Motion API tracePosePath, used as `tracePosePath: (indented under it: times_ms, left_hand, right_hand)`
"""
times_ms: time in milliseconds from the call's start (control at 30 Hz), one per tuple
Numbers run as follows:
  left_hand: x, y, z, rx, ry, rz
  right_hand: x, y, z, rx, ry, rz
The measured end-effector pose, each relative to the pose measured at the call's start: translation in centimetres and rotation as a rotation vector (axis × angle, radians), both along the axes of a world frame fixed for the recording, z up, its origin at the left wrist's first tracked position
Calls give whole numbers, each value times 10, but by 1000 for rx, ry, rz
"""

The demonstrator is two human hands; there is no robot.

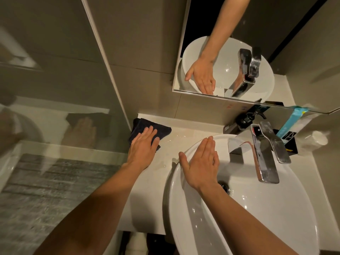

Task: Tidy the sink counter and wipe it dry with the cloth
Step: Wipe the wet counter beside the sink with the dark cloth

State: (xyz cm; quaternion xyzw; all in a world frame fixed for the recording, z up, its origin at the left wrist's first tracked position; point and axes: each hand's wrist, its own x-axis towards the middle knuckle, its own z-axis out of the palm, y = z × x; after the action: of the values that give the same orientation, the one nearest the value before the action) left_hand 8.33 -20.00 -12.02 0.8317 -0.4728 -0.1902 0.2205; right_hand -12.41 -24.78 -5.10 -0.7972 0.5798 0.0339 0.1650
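A dark folded cloth (161, 130) lies at the back left corner of the pale counter (147, 190). My left hand (142, 146) presses flat on the cloth, fingers together and stretched out. Water drops glisten on the counter between the cloth and the white bowl sink (257, 218). My right hand (200, 162) rests flat on the sink's left rim, fingers extended, holding nothing.
A chrome tap (265, 153) reaches over the sink. Behind it stand a dark pump bottle (244, 120), a black box (290, 142), a teal-and-white packet (294, 122) and a white roll (316, 138). A mirror (239, 52) hangs above. A glass screen (55, 126) bounds the left side.
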Motion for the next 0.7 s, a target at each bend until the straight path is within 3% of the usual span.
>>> tracePosePath:
  times_ms: [700]
  left_hand:
    - [-70,162,7,-70,159,69]
  right_hand:
    - [-6,-2,7,77,20,61]
